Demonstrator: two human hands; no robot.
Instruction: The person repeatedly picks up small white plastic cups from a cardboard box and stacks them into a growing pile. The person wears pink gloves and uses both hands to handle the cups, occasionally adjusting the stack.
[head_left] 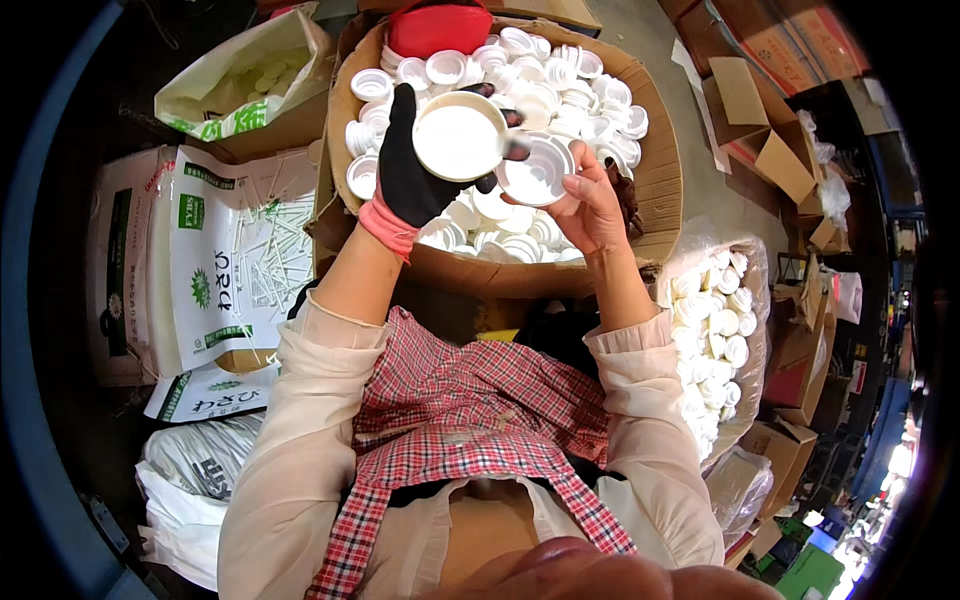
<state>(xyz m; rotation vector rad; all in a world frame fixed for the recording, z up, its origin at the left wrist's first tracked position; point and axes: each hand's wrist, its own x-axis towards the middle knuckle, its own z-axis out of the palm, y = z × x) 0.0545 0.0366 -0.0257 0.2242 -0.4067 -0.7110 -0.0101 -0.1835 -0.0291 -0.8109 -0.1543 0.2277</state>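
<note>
My left hand (408,168), in a black glove with a pink cuff, holds a round white plastic lid (460,138) with its smooth, flat face up. My bare right hand (597,208) grips the rim of a second white plastic lid (538,172) between thumb and fingers; rings show on its face. The two lids are side by side, their edges close or touching, and I cannot tell which. Both hands are above a large cardboard box (664,190) filled with loose white lids (520,248).
A red object (440,28) rests at the box's far edge. To the left are a bag (165,95) of pale pieces and a printed bag (205,285) with thin white sticks. A plastic-lined container (755,350) of white caps stands right, near opened cartons (745,110).
</note>
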